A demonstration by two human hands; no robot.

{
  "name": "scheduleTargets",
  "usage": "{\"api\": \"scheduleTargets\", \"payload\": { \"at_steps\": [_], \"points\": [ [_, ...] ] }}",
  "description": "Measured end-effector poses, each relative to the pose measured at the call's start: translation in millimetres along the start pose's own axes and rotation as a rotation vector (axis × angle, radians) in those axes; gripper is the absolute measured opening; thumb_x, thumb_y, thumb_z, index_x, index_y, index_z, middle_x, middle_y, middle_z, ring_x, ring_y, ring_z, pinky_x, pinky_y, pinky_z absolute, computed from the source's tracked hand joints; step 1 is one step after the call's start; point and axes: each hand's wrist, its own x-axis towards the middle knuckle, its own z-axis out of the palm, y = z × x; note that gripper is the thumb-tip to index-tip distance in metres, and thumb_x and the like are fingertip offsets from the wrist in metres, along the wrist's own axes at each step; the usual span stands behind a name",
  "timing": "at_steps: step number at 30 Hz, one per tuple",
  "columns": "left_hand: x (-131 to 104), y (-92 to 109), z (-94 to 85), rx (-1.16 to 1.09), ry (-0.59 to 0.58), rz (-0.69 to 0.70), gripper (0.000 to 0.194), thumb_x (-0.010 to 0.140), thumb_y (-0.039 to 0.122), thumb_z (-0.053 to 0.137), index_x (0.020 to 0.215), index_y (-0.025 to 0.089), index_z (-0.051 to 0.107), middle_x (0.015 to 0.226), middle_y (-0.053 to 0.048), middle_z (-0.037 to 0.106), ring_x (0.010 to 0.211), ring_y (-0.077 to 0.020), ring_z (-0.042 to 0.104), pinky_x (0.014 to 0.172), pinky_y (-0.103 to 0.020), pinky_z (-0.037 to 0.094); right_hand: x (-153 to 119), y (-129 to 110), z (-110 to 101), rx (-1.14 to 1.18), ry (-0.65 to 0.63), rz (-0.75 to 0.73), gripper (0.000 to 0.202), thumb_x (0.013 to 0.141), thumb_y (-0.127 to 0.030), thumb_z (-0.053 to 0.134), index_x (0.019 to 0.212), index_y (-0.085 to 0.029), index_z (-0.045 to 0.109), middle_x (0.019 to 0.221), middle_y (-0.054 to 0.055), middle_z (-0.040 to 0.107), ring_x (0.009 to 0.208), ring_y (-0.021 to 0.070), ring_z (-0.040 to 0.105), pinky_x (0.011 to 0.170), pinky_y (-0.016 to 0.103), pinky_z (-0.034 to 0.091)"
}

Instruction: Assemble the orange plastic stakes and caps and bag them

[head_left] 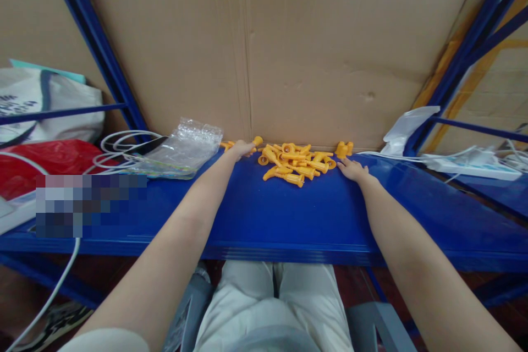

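Observation:
Several orange plastic pieces [295,164] lie in a loose pile on the blue shelf top [289,214], near the cardboard at the back. At the pile's left side, my left hand [242,149] is closed on an orange piece [258,141], whose round end shows past the fingers. More orange parts show just behind and left of that hand. My right hand [352,169] rests flat on the shelf right of the pile, fingers apart, holding nothing. Its fingertips are near the pile's right edge, just in front of a separate orange piece [344,149].
Clear plastic bags [181,148] and white cables [119,148] lie at the left, beside a red bag [53,162]. A white power strip [474,168] with plastic wrap sits at the right. Cardboard [309,55] and blue posts stand behind.

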Motion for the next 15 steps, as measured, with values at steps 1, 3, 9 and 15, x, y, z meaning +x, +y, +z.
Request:
{"api": "scheduleTargets", "payload": {
  "at_steps": [1,3,9,15],
  "points": [
    [-1,3,-1.6,-0.066,0.016,-0.066,0.032,0.084,0.045,0.059,0.077,0.015,0.069,0.079,-0.015,0.075,0.082,-0.0269,0.073,0.069,-0.034,0.054,0,0,0,0.002,-0.004,0.004,0.058,0.100,-0.045,0.023,0.151,-0.025,0.044,0.161,0.012,0.036,0.147,0.0362,0.033,0.113,0.072,0.022],
    [-3,12,-6.4,-0.223,0.057,-0.180,0.029,0.086,0.042,0.057,0.082,0.016,0.068,0.083,-0.013,0.076,0.084,-0.0248,0.073,0.069,-0.032,0.054,0,-1,-1,0.006,-0.008,0.012,0.058,0.100,-0.045,0.023,0.151,-0.025,0.043,0.162,0.011,0.034,0.147,0.0361,0.032,0.113,0.072,0.021],
    [-14,42,-24.4,-0.554,0.073,-0.165,0.015,0.085,0.028,0.059,0.092,0.017,0.066,0.085,-0.009,0.075,0.080,-0.0202,0.072,0.069,-0.031,0.056,1,2,1,0.011,0.001,0.010,0.057,0.100,-0.045,0.024,0.150,-0.027,0.045,0.158,0.011,0.041,0.147,0.0352,0.034,0.113,0.070,0.023],
    [-59,57,-7.3,-0.682,0.026,-0.054,0.019,0.076,0.007,0.055,0.092,0.015,0.061,0.068,-0.002,0.066,0.070,-0.0147,0.067,0.070,-0.028,0.056,6,5,3,-0.010,0.028,0.003,0.057,0.098,-0.046,0.033,0.152,-0.031,0.042,0.156,0.010,0.044,0.144,0.0366,0.038,0.110,0.073,0.027]
  ]
}}
